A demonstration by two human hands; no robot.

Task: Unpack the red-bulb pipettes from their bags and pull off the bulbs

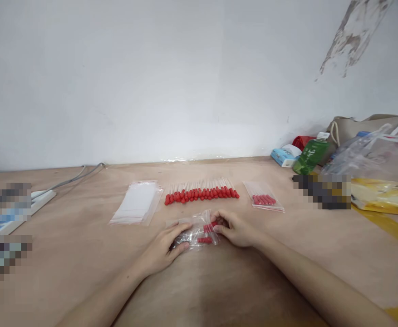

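Observation:
Both hands meet on a small clear plastic bag lying on the brown table. My left hand grips the bag's left end between thumb and fingers. My right hand pinches its right end, where several red-tipped droppers sit inside. Behind the hands lies a row of several loose droppers with red bulbs.
A stack of empty clear bags lies to the left of the row, and a filled bag of droppers to its right. A power strip with cables is far left. A green bottle, tissue pack, bags and yellow packaging crowd the right.

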